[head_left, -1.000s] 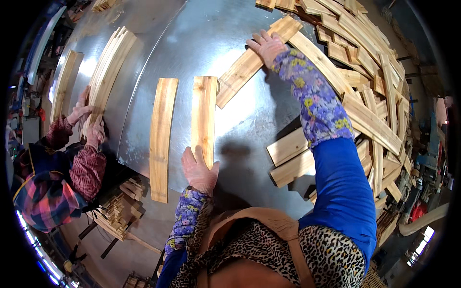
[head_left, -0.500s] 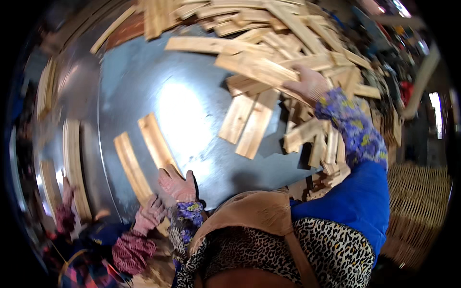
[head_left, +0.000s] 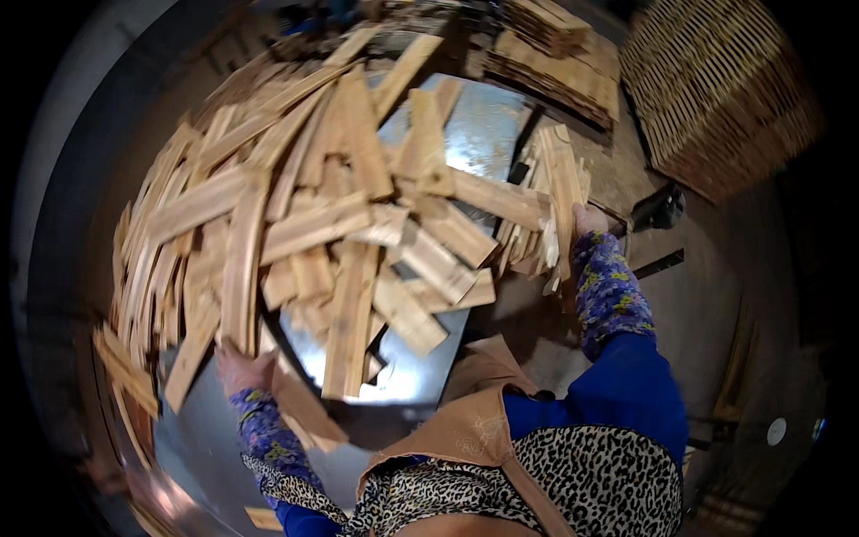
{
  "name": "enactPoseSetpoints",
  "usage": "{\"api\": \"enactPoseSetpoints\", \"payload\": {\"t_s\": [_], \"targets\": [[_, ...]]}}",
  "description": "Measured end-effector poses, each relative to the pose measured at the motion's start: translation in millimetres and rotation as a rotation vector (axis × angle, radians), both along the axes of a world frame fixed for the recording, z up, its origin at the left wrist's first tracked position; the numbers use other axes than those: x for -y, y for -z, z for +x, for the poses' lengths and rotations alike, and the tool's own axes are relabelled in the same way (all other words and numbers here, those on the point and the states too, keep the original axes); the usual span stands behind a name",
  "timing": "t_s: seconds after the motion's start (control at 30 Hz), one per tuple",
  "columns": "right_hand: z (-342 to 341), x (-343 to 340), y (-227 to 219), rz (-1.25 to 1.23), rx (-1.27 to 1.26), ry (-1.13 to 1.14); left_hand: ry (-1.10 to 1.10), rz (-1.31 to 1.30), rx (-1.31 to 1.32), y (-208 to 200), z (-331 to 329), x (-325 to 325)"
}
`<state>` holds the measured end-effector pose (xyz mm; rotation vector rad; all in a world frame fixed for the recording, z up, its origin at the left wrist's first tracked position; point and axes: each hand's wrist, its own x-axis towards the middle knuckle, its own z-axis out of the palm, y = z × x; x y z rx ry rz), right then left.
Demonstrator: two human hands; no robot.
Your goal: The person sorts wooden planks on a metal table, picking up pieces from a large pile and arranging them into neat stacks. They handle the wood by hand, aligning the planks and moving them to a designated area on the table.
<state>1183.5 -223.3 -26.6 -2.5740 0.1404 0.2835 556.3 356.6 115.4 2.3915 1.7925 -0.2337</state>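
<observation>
L hand: at near end of L board. Contact prob.; thumb set apart from fingers. Blur hides finger closure, so can't tell how far open or whether board is gripped.

R hand: at outer edge of R board, approx. midway along. Fingers mostly out of sight; can't confirm how far closed, nor whether hand bears any wt.

Loc.: L board lies on near L part of heap. R board is beyond table's R side, over or against pale strips; exact contact n/c. Heap: boards overlapping, mixed directions, spread over much of metal table. Loose board just R of L hand, partly screened by forearm.

Surrounds: flat stack past table's far R corner; slatted stack further R.

Step in hand (judgement): board handling, two spots at once, heap on L & strips on R. Next move, in insp. opinion, calls for sure hold on R board's edge before any wt is shifted, kept clear of strips; L side calls for lifting near end gently, as adj. boards could slide.
</observation>
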Motion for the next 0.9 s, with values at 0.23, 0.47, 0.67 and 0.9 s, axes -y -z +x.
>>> {"api": "enactPoseSetpoints", "payload": {"t_s": [0.23, 0.47, 0.67, 0.9], "targets": [[90, 1, 101, -0.504, -0.191, -0.363, -0.244, -0.066, -0.119, 31, -51, -52], [148, -139, 116, 0.334, -0.342, 0.021, -0.379, -0.072, 0.088, 8, 21, -16], [169, -151, 67, 0.259, -0.204, -0.294, -0.813, -0.383, 0.454, -18, 49, 38], [6, -207, -100, 0.584, 0.114, -0.32, -0.918, -0.732, 1.242, -57, 41, 122]]}}
